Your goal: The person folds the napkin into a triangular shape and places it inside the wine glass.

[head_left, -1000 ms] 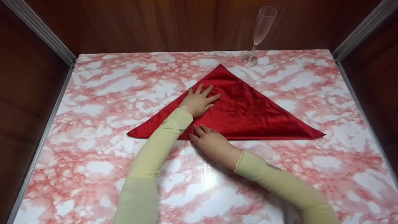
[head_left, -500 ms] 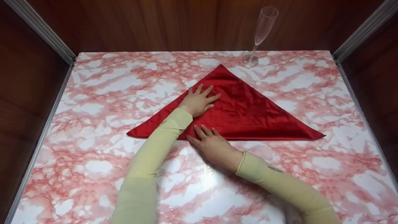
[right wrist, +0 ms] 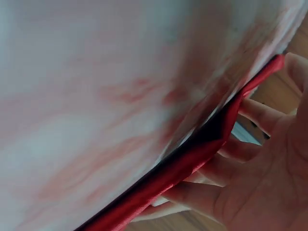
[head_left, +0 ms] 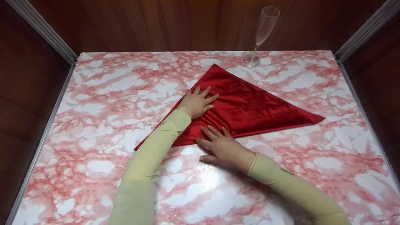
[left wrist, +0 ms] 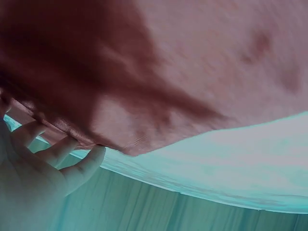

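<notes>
The red satin napkin (head_left: 253, 109) lies as a broad triangle in the middle of the marbled tabletop (head_left: 100, 168), with both of the person's hands laid on it. Counting from the napkin's centre, with 12 at the wooden back wall (head_left: 162, 25), the left hand (head_left: 196, 103) is between 9 and 10, fingers spread on the cloth and gripping nothing; the right hand (head_left: 229, 149) is near 6 at the close edge, also without a grip, fingers stretched onto the cloth and thumb out over the tabletop. Seems to me the step is turning the napkin and straightening its lie. I'd have the two hands work together, with light, even pressure; the creases gathered between them suggest the push is uneven. Those are best eased out toward 3 before the near edge is trued, or the triangle could lose its crisp outline. The apex points just short of 12, the left corner to about 8, the right corner a touch past 3. So the long axis runs side to side, its right end tipped toward the wall. The champagne flute (head_left: 268, 26) stands upright off at 1, apart from the cloth.
</notes>
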Action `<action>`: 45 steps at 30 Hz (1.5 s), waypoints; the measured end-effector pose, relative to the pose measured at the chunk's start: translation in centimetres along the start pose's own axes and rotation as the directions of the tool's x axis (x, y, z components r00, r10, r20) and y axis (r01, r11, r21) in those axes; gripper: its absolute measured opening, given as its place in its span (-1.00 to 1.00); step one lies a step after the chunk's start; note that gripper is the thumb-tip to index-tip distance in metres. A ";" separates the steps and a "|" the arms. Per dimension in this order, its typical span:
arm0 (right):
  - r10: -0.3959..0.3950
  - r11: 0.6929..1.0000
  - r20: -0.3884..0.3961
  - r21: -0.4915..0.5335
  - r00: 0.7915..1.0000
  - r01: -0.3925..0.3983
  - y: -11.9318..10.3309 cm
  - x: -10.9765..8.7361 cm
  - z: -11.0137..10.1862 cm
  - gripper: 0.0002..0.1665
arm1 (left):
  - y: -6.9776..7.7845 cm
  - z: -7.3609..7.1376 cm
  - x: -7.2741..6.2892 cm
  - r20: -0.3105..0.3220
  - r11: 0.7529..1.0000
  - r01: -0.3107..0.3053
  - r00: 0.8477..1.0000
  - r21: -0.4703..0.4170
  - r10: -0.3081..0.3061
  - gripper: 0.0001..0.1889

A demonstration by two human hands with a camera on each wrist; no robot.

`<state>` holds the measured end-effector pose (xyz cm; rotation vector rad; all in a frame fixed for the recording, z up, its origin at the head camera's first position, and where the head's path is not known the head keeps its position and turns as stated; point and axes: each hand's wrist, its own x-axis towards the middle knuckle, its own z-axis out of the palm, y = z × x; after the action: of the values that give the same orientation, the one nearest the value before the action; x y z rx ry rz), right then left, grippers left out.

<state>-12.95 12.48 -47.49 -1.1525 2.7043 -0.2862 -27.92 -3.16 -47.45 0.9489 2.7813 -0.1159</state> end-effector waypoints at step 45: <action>0.059 0.993 -0.137 -0.093 0.989 -0.072 -0.5 1.0 -2.1 -0.30 | -4.3 0.0 -0.1 -0.100 0.992 0.112 0.988 -0.054 -0.117 -0.44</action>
<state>-13.83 11.61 -45.43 -1.1034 2.8967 -0.2309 -30.50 -6.64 -47.39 0.8044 2.9186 -0.0167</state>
